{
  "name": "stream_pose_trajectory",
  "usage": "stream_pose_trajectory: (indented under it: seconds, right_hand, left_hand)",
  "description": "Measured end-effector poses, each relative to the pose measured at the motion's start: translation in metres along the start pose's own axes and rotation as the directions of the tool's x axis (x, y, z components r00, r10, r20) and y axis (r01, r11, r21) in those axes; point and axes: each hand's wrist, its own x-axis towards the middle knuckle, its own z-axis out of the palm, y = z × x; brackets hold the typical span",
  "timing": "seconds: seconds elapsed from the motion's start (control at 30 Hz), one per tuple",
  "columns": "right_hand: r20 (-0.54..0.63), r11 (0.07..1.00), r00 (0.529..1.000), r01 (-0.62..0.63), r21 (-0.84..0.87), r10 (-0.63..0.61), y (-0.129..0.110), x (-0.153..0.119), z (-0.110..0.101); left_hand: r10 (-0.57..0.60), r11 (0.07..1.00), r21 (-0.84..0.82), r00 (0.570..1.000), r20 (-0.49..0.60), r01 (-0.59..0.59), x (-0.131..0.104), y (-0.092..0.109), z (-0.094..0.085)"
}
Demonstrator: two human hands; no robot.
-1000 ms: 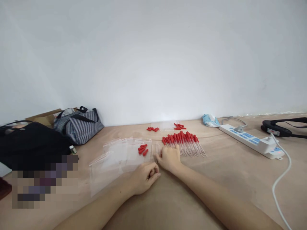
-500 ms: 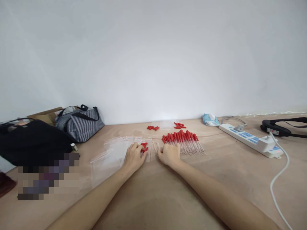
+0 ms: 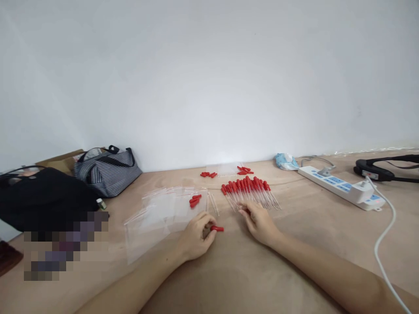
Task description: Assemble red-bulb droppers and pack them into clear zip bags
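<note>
My left hand (image 3: 200,235) pinches a red rubber dropper bulb (image 3: 217,228) between thumb and fingers, just above the wooden table. Two more red bulbs (image 3: 195,201) lie behind it on the clear zip bags (image 3: 157,220). A few thin glass tubes (image 3: 214,204) lie between my hands. My right hand (image 3: 257,220) is closed, thumb against fingers, at the near side of a fanned row of red-topped glass droppers (image 3: 245,187). What its fingertips hold, if anything, I cannot make out against the clear tubes there.
Farther back lie more red bulbs (image 3: 208,175) and red-ended pieces (image 3: 245,170) beside a clear bag. A power strip (image 3: 337,185) with a white cable (image 3: 376,248) is on the right, near a crumpled blue mask (image 3: 286,161). Striped (image 3: 113,174) and black (image 3: 46,198) bags stand left.
My left hand has moved right and nearer, carrying one red bulb off the zip bags. My right hand has shifted right from beside the loose tubes to the front of the dropper row.
</note>
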Motion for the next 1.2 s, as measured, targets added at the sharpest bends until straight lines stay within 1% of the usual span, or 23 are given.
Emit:
stream_pose_trajectory:
  seconds: [0.07,0.17,0.23,0.33,0.47,0.63,0.8,1.03,1.2]
  right_hand:
    - [0.05,0.999,0.998,0.038,-0.025,-0.037,0.004,-0.004,-0.008]
    - [0.132,0.996,0.988,0.083,-0.029,-0.078,0.003,-0.005,-0.016]
    - [0.163,0.995,0.982,0.1,-0.009,-0.097,-0.001,-0.004,-0.018]
    - [0.174,0.993,0.978,0.118,0.012,-0.118,-0.008,-0.003,-0.019]
    - [0.175,0.987,0.971,0.16,0.017,-0.16,-0.013,-0.003,-0.02]
    - [0.209,0.98,0.958,0.201,0.002,-0.197,-0.016,-0.004,-0.019]
    - [0.245,0.977,0.948,0.211,-0.002,-0.204,-0.018,-0.005,-0.018]
    - [0.33,0.977,0.921,0.214,0.015,-0.207,-0.02,-0.003,-0.021]
    - [0.355,0.954,0.904,0.287,-0.086,-0.24,-0.021,-0.002,-0.022]
  left_hand:
    - [-0.013,1.0,-0.018,1.0,0.017,0.013,0.001,0.002,0.003]
    - [-0.011,0.999,-0.03,0.999,0.042,0.012,0.005,0.002,0.005]
    - [-0.011,0.999,-0.035,1.0,0.005,0.011,0.006,0.003,0.005]
    - [-0.033,0.997,-0.077,0.998,-0.061,0.028,0.006,0.003,0.004]
    - [-0.083,0.979,-0.189,0.996,-0.042,0.074,0.005,0.001,0.004]
    - [-0.083,0.957,-0.282,0.996,-0.031,0.07,0.005,-0.001,0.005]
    - [0.001,0.97,-0.242,0.999,-0.055,-0.014,0.006,0.002,0.005]
    - [0.043,0.98,-0.19,0.996,-0.083,-0.058,0.004,0.003,0.005]
    - [0.041,0.989,-0.141,0.997,-0.066,-0.05,0.002,0.005,0.005]
